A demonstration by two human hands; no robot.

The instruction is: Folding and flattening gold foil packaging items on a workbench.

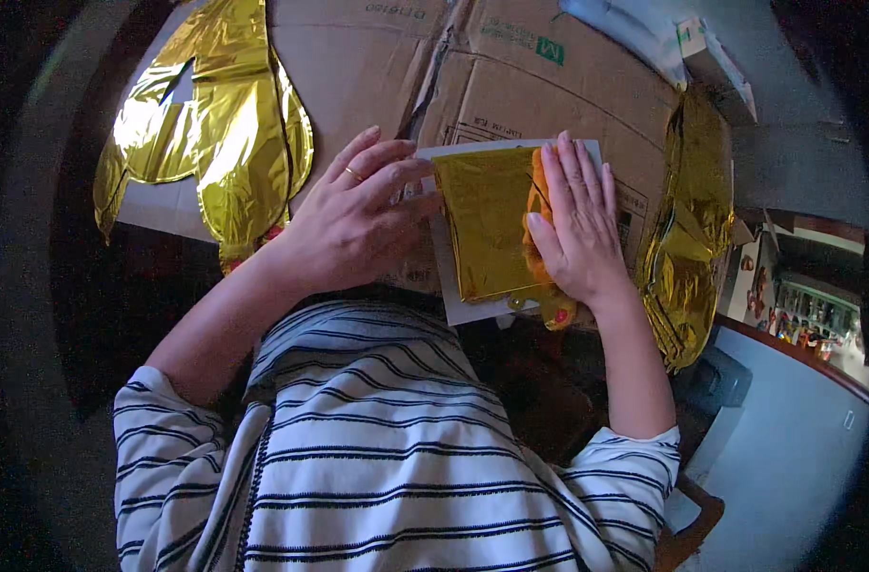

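A gold foil sheet (487, 224), folded into a rough square, lies on a white board (442, 272) in front of me. Its right side bears an orange part (537, 229), and a small printed gold end pokes out below. My right hand (582, 224) rests flat over that orange part and the board's right side, fingers stretched out. By the board's left edge is my left hand (363, 210), its fingers apart and slightly bent, holding nothing; whether it touches the board I cannot tell.
Flattened cardboard (348, 67) covers the work surface. Uninflated gold foil balloons (234, 124) lie at the far left, and more gold foil (687, 248) hangs over the right edge. A small white box (715, 62) stands at the far right. A light blue cabinet (787, 429) is beyond.
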